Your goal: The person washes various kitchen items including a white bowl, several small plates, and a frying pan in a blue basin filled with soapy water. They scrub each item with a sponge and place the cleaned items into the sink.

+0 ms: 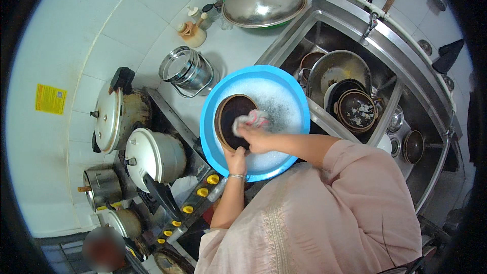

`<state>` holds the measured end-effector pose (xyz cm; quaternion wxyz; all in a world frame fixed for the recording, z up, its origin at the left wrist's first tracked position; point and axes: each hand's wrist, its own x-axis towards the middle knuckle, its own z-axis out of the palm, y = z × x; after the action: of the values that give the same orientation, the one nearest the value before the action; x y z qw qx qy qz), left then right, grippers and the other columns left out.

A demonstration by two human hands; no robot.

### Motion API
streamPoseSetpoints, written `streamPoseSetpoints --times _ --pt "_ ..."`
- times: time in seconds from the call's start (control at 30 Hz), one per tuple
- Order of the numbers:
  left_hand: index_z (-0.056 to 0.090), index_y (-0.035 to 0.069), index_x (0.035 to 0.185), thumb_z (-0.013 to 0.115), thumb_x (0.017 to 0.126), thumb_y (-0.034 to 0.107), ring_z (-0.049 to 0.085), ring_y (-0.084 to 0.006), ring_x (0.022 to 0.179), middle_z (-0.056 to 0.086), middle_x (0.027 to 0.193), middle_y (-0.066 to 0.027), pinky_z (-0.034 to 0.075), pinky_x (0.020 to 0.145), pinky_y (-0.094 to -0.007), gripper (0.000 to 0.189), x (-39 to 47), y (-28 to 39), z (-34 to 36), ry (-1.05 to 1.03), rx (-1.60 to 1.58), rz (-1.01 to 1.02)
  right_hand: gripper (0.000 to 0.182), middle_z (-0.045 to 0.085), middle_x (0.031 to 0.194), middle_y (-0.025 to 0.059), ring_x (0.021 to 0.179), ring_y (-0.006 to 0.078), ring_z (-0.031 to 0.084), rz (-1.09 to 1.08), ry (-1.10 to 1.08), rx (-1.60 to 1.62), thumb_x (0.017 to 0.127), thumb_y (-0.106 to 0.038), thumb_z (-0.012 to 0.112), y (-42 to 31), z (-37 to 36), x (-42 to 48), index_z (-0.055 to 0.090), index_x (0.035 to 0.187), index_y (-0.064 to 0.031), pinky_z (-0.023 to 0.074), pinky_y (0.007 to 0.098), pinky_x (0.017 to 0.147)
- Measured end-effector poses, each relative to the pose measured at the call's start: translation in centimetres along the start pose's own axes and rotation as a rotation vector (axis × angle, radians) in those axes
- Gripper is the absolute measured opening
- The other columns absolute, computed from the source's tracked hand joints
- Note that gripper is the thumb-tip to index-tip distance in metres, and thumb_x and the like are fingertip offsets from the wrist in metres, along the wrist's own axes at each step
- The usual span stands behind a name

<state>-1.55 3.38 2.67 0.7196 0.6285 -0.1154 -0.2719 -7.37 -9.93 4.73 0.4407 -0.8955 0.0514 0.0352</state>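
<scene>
A blue plastic basin [207,121] full of white suds stands in front of me on the counter. Tilted over the foam is a round dark-brown bowl [227,116], and my left hand [236,160] grips its near rim. My right hand [257,139] is closed around a wet white cloth with pink marks [254,118], pressed in or just above the bowl's dark inside. Cloth and fingers are blurred. Part of the bowl's inside is hidden behind them.
Right of the basin, a steel double sink [317,108] holds a metal wok [336,70] and stacked dark bowls [355,110]. Steel canisters [190,70] and a domed lid [264,3] stand behind. At left, pressure cookers [152,158] sit on a stove with yellow knobs [202,192].
</scene>
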Motion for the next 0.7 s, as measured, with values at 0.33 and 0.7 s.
streamPoseSetpoints --times 0.33,0.7 --pt "0.033 0.01 0.128 0.039 0.07 -0.009 0.062 -0.025 0.085 0.053 0.114 -0.0095 0.058 0.059 -0.0391 0.062 -0.8 1.7 1.6 -0.042 -0.08 -0.065 0.063 0.042 0.132 0.0213 0.114 0.0368 0.049 0.049 0.162 -0.282 0.067 -0.015 0.073 2.3 -0.6 0.1 0.044 0.121 0.0012 0.041 0.0424 0.095" --pt "0.034 0.007 0.13 0.04 0.071 -0.01 0.06 -0.0208 0.086 0.052 0.115 -0.0099 0.057 0.061 -0.0311 0.062 -0.4 0.7 0.6 0.01 -0.084 0.005 0.047 0.051 0.125 0.0202 0.121 0.0326 0.045 0.049 -0.221 -0.301 0.081 -0.018 0.056 -0.8 -1.0 -1.7 0.046 0.123 -0.0009 0.0241 0.0478 0.106"
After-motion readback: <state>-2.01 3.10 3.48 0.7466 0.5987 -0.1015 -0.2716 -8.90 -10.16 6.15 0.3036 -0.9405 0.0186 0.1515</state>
